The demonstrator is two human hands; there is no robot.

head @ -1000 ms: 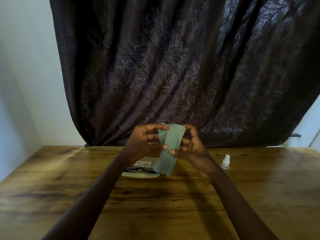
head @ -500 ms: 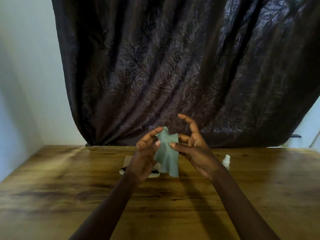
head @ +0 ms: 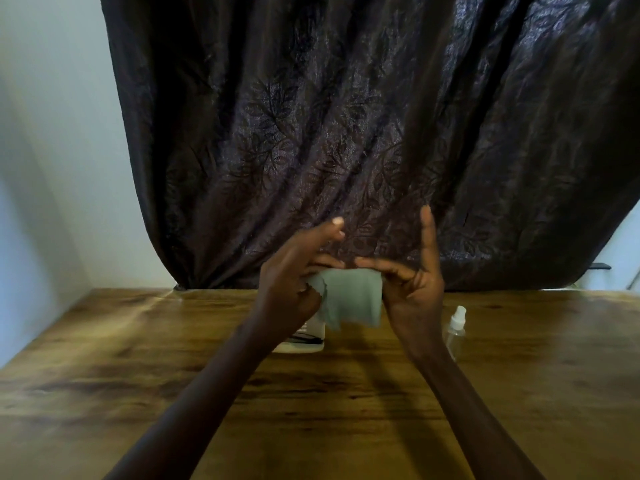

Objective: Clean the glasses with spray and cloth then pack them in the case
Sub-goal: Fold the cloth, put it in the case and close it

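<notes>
Both hands are raised above the wooden table (head: 145,382), holding a pale green cloth (head: 349,299) stretched between them in front of the dark leaf-patterned curtain (head: 346,133). The left hand (head: 294,282), at 9 o'clock of the cloth, pinches the cloth's left edge between the thumb and the lower fingers, while its index finger points up and away toward 1 o'clock, free of the fabric. The right hand (head: 414,289), at 3 o'clock of the cloth, grips the right edge near the top corner with its thumb and curled fingers; one finger stands straight up toward 12 o'clock, spread well clear of the others. The cloth hangs loosely below the grip, its lower edge ragged and slightly blurred. Under the cloth and the left wrist, toward 7 o'clock of the cloth, a light-coloured case (head: 304,344) lies open on the table, and a dark pair of glasses (head: 306,338) rests in it; most of both is hidden by the left hand and forearm, so how the glasses are folded cannot be told. A small clear spray bottle (head: 456,327) with a white cap stands upright on the table at 4 o'clock of the right hand, just beside the right wrist. A pale wall (head: 52,150) fills the left side at 9 o'clock of the curtain.
</notes>
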